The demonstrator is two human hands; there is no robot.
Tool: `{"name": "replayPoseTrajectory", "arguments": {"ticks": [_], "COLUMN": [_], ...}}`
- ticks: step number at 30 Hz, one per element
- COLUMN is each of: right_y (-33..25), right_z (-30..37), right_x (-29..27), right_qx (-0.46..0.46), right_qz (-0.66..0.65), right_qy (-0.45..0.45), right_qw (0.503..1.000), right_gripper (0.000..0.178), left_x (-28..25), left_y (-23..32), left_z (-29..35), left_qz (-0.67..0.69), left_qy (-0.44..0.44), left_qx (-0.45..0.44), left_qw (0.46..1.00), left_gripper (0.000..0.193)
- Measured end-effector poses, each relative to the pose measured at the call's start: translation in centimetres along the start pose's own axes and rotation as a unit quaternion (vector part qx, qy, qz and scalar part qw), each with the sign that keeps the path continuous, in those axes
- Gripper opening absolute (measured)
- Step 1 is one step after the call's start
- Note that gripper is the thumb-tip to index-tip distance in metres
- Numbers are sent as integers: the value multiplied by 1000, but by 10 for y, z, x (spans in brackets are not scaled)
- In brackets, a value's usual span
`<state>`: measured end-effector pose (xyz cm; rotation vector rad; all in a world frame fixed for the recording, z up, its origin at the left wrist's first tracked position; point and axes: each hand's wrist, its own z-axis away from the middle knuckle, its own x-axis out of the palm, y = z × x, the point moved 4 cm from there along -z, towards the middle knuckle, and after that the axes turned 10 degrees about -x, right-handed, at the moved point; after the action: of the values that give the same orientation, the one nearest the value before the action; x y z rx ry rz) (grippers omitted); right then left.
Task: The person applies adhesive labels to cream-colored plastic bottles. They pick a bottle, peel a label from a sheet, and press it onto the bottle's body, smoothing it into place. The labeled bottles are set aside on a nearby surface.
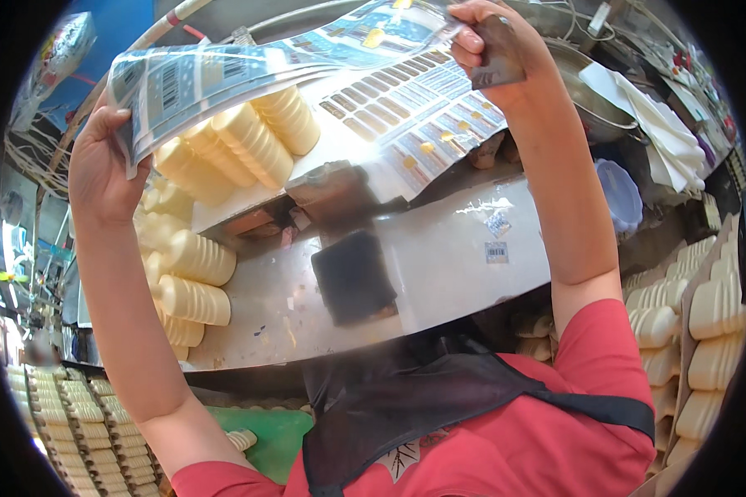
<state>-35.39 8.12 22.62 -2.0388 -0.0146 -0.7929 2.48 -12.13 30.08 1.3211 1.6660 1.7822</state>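
Note:
My left hand (106,170) pinches the left end of a glossy blue-and-clear label sheet (249,79) printed with barcodes. At the upper right my right hand (506,45) grips the other end of this sheet. It hangs stretched and slightly sagging between both raised hands, above the work table (464,224). Beneath it lies a second label sheet (419,108), flat on a raised white surface. Several cream plastic bottles (253,145) stand close together under the sheet's left half, partly hidden by it.
More cream bottles (195,298) lie along the table's left side. A dark square pad (354,277) and a brown block (327,186) sit mid-table. Stacked bottles fill racks (713,331) at right and lower left. A pale blue bowl (617,195) and white cloth (651,124) are at right.

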Motion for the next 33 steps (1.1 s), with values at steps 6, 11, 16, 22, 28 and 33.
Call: {"name": "replayPoseTrajectory", "arguments": {"ticks": [6, 11, 16, 22, 28, 33], "right_y": [-17, -22, -11, -20, -7, 3], "right_z": [16, 22, 49, 74, 134, 185], "right_x": [24, 16, 14, -12, -57, -103], "right_qx": [-30, -31, -79, -63, -61, -45], "right_qz": [43, 74, 114, 87, 131, 156], "right_qy": [23, 26, 67, 69, 133, 193], "right_qw": [998, 996, 988, 992, 981, 968], "right_gripper": [7, 6, 9, 10, 11, 25], "left_x": [-8, -5, 6, 23, 65, 77], "left_y": [-14, -32, -53, -85, -149, -208], "left_z": [17, 27, 37, 39, 63, 69], "left_qz": [-32, -17, -27, -31, -48, -13], "left_qy": [58, 61, 88, 130, 156, 126], "left_qx": [10, 7, 6, 17, -23, -54], "left_qw": [998, 998, 996, 991, 986, 990], "left_gripper": [54, 51, 54, 56, 60, 57]}}
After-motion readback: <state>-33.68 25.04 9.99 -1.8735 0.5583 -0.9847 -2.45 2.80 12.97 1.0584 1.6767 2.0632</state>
